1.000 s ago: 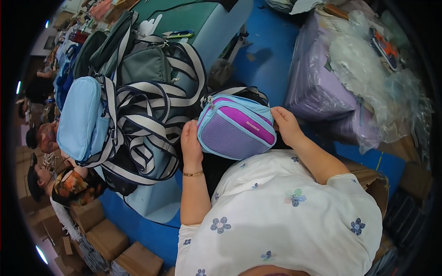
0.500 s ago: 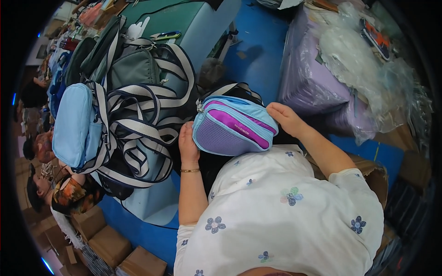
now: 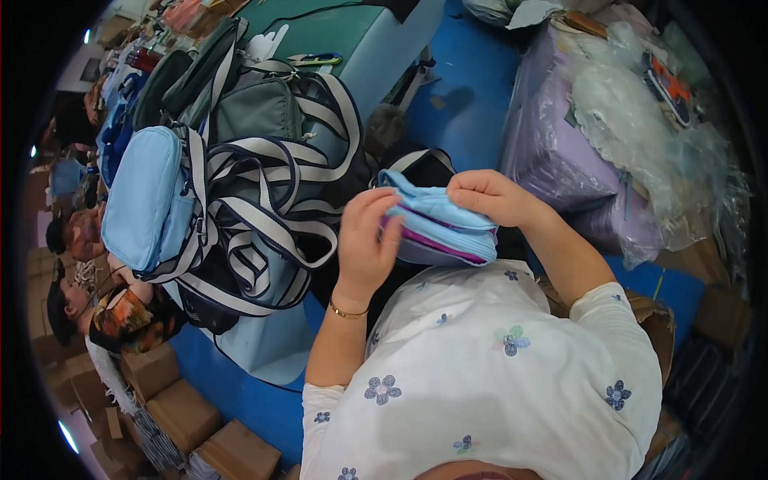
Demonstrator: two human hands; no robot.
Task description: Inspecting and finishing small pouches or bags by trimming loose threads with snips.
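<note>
A small light-blue, purple and magenta zippered bag (image 3: 438,233) sits tilted above my lap, its top zipper side toward me. My right hand (image 3: 498,200) grips its upper right part, thumb and fingers at the blue edge. My left hand (image 3: 366,240) is slightly blurred at the bag's left end, fingers loosely bent and apart, partly covering it. To the left, a light-blue bag (image 3: 138,196) lies on a heap of dark-edged striped straps (image 3: 264,180) and grey-green bags (image 3: 252,112).
A green-topped bench (image 3: 336,28) holds yellow-handled snips (image 3: 314,58). At right are plastic-wrapped lavender bundles (image 3: 552,136) with an orange-and-dark shoe (image 3: 668,88). A co-worker (image 3: 112,320) is at the left, near cardboard boxes (image 3: 180,416). Blue floor (image 3: 452,56) runs between bench and bundles.
The bag has tipped, so its zipper edge shows instead of its mesh front. My left hand has moved up and inward; my right hand has shifted onto the bag's top.
</note>
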